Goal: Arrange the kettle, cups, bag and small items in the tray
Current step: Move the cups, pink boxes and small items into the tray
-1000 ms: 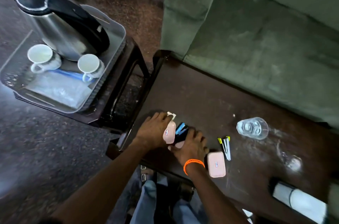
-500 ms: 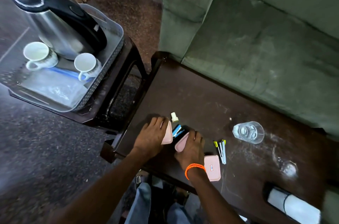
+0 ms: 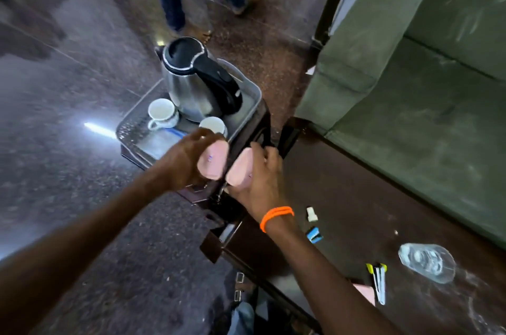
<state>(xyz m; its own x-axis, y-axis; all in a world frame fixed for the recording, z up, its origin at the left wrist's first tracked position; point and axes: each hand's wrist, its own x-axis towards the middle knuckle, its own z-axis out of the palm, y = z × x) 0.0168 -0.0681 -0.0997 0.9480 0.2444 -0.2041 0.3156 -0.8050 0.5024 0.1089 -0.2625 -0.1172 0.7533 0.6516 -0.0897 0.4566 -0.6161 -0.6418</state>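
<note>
Two pink packets are in the air, one per hand: the left hand [image 3: 189, 159] has its fingers clamped round one pink packet [image 3: 213, 160], and the right hand [image 3: 260, 178], the one with the orange wristband [image 3: 275, 216], has its fingers closed on the other packet [image 3: 241, 169]. Both sit just short of the tray's [image 3: 247, 105] near edge, so the step in hand looks like carrying small items across to it. Already in the tray are the kettle [image 3: 191, 82], two white cups [image 3: 161, 112] and a clear bag [image 3: 161, 140] lying flat at the front. The next move calls for lowering the packets into the free space over the bag without knocking the nearer cup [image 3: 212, 125], which is close to the left fingers. Left on the dark surface [image 3: 356, 197] are a small white piece [image 3: 311, 214], a blue item [image 3: 314, 235], a yellow-tipped item [image 3: 379, 281], another pink packet [image 3: 365, 292] and an overturned clear glass [image 3: 427, 262].
</note>
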